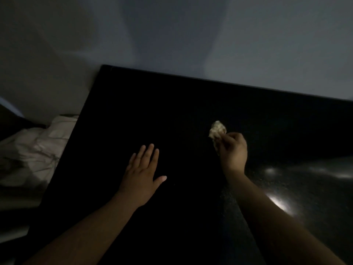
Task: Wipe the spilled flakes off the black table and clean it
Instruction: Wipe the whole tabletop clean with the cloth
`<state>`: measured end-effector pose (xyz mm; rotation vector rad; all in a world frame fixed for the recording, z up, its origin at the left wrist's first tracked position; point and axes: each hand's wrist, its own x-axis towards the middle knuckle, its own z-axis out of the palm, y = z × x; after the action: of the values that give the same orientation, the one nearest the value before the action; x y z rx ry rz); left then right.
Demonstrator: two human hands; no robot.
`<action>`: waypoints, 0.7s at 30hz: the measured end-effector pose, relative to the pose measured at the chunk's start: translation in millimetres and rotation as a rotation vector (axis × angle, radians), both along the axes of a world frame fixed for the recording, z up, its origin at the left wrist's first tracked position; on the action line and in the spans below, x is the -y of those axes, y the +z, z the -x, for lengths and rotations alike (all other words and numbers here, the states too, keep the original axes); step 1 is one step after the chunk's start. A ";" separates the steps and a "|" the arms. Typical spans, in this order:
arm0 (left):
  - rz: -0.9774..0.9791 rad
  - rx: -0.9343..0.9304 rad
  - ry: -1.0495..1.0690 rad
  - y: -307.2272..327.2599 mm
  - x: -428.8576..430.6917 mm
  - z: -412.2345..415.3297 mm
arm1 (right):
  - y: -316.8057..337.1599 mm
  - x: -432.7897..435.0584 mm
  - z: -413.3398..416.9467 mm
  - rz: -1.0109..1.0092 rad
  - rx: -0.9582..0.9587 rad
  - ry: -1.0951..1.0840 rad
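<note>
The black table [152, 111] fills the lower middle of our dim head view, its dark top running from the near edge of the picture away to a wall. Nearest us, two bare forearms reach in from the bottom corners over the tabletop. The left hand [143, 173] lies flat on the table left of centre, palm down, fingers straight and close together, thumb spread to the right, holding nothing. To its right, near the lower right, bright glints of light [280, 204] shine on a glossier stretch of the surface, and fine pale specks [257, 181] show there; we cannot tell whether they are flakes or the grain of the top.

A little farther on, the right hand [232, 150] is curled, its fingertips and thumb pinching a pale wad [216, 129] of crumpled material that sticks out beyond the knuckles, over the table right of centre. We cannot tell whether the wad touches the surface, nor whether it is paper or cloth. The two hands are well apart.

Off the table's left side lies rumpled light fabric [38, 146], just beside the edge. Beyond the far edge rises a plain grey wall [191, 35], crossed by soft shadows.
</note>
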<state>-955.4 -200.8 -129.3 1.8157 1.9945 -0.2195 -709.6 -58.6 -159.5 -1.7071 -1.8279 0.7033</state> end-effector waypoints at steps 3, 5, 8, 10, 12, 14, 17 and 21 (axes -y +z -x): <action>0.016 -0.021 -0.006 -1.1 -0.2 -0.4 | 10.0 55.3 7.4 0.081 -0.155 0.077; 0.021 -0.041 -0.014 1.3 -0.7 -1.1 | 16.9 89.8 6.9 0.146 -0.184 0.155; 0.037 -0.059 -0.027 4.5 -1.1 -1.4 | 26.5 110.8 2.2 0.169 -0.195 0.249; 0.031 -0.038 -0.027 1.0 0.8 -0.2 | 30.2 93.7 -3.9 0.070 -0.169 0.139; 0.026 -0.034 -0.036 -3.3 2.1 1.6 | 31.6 61.7 -11.3 -0.072 -0.064 0.017; 0.050 -0.036 -0.034 -4.2 2.4 1.8 | 26.0 32.2 -16.4 -0.048 0.013 -0.058; 0.084 -0.035 -0.016 0.5 -0.4 -0.5 | 12.5 34.7 -11.9 0.008 0.002 -0.064; 0.111 -0.050 -0.023 4.4 -2.3 -1.9 | 9.0 105.3 0.0 0.041 -0.070 0.086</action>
<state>-953.5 -198.5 -124.9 1.7808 1.9543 -0.3781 -709.6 -163.8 -150.6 -1.6166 -1.8594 0.8303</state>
